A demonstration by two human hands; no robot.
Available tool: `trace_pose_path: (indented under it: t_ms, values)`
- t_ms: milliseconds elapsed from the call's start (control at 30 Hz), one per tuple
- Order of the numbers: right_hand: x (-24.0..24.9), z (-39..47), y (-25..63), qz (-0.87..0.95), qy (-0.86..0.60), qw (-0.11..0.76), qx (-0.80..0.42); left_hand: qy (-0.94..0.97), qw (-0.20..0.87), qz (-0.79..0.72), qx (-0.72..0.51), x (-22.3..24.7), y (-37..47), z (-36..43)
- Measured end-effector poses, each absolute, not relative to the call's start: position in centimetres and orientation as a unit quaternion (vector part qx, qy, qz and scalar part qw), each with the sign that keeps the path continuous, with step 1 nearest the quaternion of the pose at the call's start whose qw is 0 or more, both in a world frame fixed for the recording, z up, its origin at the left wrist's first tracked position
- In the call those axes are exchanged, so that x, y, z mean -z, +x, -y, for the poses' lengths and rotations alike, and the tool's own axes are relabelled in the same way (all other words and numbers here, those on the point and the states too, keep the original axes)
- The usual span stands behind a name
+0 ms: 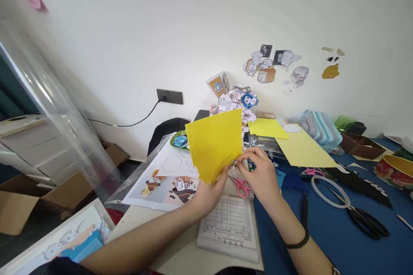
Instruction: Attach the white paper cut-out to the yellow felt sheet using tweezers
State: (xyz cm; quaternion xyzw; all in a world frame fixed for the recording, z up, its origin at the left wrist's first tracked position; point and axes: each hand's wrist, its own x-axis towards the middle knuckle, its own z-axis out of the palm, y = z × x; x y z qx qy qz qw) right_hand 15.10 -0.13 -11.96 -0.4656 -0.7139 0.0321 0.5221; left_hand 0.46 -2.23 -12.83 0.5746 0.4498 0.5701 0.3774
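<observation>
A yellow sheet (215, 144) with a ragged lower edge stands upright above the table, held near its bottom by my left hand (209, 195). My right hand (260, 172) is just to the right of the sheet, thumb and forefinger pinched on a small pale piece (235, 164) beside the sheet's lower right edge. Pink-handled scissors (241, 187) lie under the gap between my hands. Below them is a pad with a printed grid (227, 223).
At left lies a printed picture sheet (151, 187) with a green dish (176, 141) behind. On the blue mat (274, 240) are black-handled scissors (368, 223), a clear ring (331, 192) and a pale yellow sheet (305, 148). Paper cutouts (238, 99) stand by the wall.
</observation>
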Motion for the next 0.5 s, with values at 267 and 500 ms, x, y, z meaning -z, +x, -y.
trace_pose_path:
  t_ms: [267, 500]
  values:
    - [12.0, 0.7, 14.6, 0.664, -0.484, 0.519, -0.236, 0.550, 0.431, -0.416, -0.582, 13.0, 0.5, 2.1]
    - [11.0, 0.7, 15.4, 0.490, -0.372, 0.533, -0.581, 0.498, 0.518, -0.416, -0.558, 12.7, 0.2, 1.6]
